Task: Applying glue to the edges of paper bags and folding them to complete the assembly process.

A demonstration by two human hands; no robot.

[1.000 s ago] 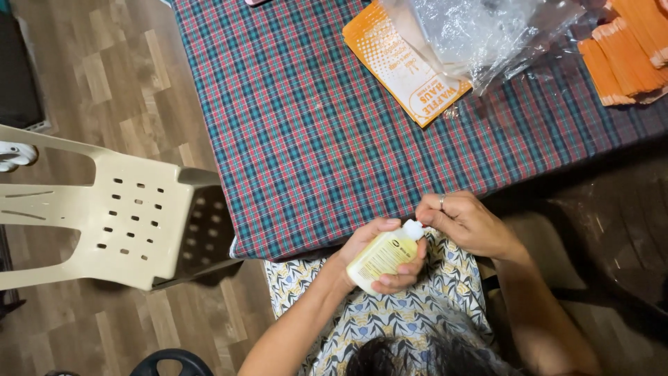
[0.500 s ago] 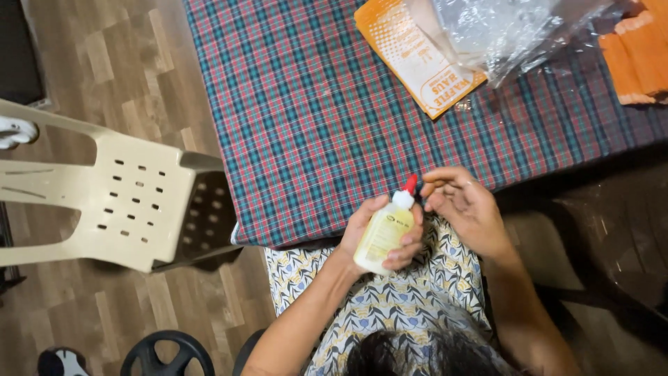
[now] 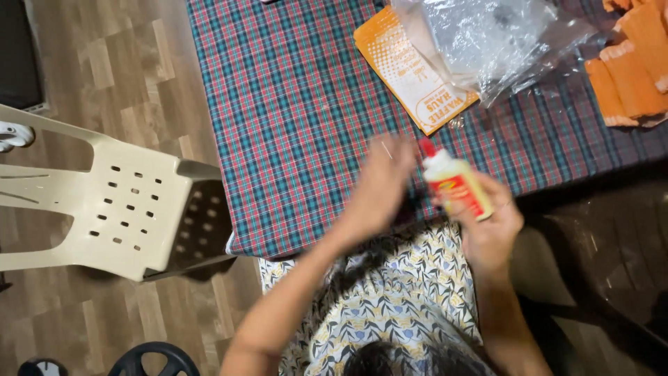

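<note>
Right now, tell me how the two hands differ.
The right hand is closed around a small pale glue bottle with a red tip, held tilted; the left hand is open and holds nothing. The right hand looks fairly sharp, the left hand is motion-blurred. Both hover over the near edge of the plaid tablecloth.

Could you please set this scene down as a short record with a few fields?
Setting: table with a plaid cloth, seen from above
Right hand: holds a small yellowish bottle with a red tip and red label
Left hand: empty, blurred, raised over the table edge beside the bottle
On the table: orange packet, clear plastic bag, orange pieces at the far right
Beside the table: beige plastic chair on a wooden floor
</note>
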